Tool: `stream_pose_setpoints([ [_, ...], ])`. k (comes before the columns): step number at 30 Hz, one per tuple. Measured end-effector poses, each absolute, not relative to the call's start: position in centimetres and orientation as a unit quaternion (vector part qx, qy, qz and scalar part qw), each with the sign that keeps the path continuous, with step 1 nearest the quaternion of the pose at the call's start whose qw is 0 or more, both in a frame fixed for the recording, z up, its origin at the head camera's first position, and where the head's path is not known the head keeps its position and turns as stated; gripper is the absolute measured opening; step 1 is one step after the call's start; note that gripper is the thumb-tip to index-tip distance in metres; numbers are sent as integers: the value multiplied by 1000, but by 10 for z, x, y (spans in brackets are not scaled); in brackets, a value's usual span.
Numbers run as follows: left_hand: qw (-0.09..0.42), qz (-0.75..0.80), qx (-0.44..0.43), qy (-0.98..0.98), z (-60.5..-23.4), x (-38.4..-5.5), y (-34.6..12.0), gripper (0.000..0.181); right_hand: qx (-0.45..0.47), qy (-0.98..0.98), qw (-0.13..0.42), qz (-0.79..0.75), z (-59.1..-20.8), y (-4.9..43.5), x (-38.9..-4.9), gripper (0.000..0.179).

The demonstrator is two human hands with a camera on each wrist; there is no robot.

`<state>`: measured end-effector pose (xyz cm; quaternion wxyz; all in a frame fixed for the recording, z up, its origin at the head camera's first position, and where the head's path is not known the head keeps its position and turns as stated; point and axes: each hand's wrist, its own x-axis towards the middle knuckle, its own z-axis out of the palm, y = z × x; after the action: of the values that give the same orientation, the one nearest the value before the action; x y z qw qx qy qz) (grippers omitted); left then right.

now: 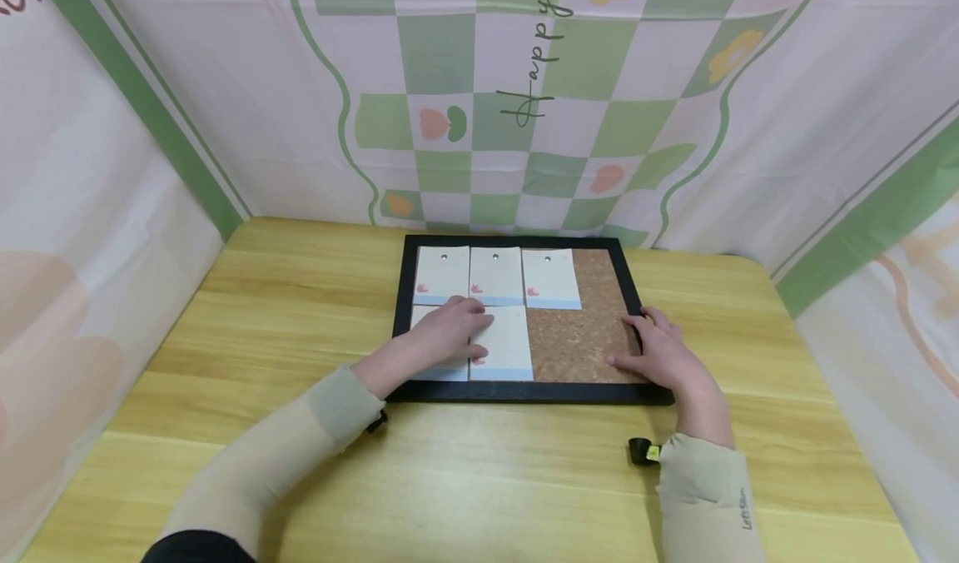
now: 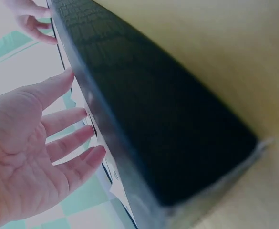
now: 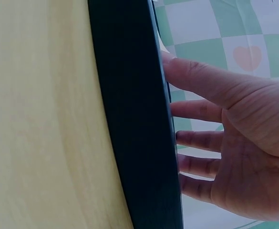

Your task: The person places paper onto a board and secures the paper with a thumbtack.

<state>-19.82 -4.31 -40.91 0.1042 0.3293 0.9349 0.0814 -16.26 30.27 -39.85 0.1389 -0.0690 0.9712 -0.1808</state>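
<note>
A cork board (image 1: 573,346) in a black frame (image 1: 524,392) lies on the table in the head view. Three white cards fill its upper row from the left, each with a small round pin near its top; one is the upper right card (image 1: 550,280). Below them lie two more cards, the lower left card partly hidden under my left hand (image 1: 442,334). That hand's fingers rest loosely spread on the lower second card (image 1: 509,338), where no pin shows. My right hand (image 1: 663,359) rests at the board's right side, thumb over the cork, fingers along the frame.
The wooden table (image 1: 487,480) runs round the board on all sides. A patterned cloth (image 1: 524,130) hangs upright right behind the board, and more cloth walls stand at both sides. Small black wrist devices, one a black cylinder (image 1: 640,451), sit near both cuffs.
</note>
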Motion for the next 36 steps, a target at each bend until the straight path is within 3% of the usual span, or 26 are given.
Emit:
stream_pose_setpoints([
  [8,95,88,336,933,-410,-196,-44,52,-66,972,135,-180,-400,305,-163,81],
  [20,81,100,366,922,-412,-197,-47,46,-64,944,107,-305,-401,343,-161,62],
  [28,108,106,357,922,-408,-196,-48,50,-16,933,26,-359,-405,378,-152,52],
  [36,167,125,317,925,-403,-197,-48,57,10,927,17,-375,-412,387,-148,48],
])
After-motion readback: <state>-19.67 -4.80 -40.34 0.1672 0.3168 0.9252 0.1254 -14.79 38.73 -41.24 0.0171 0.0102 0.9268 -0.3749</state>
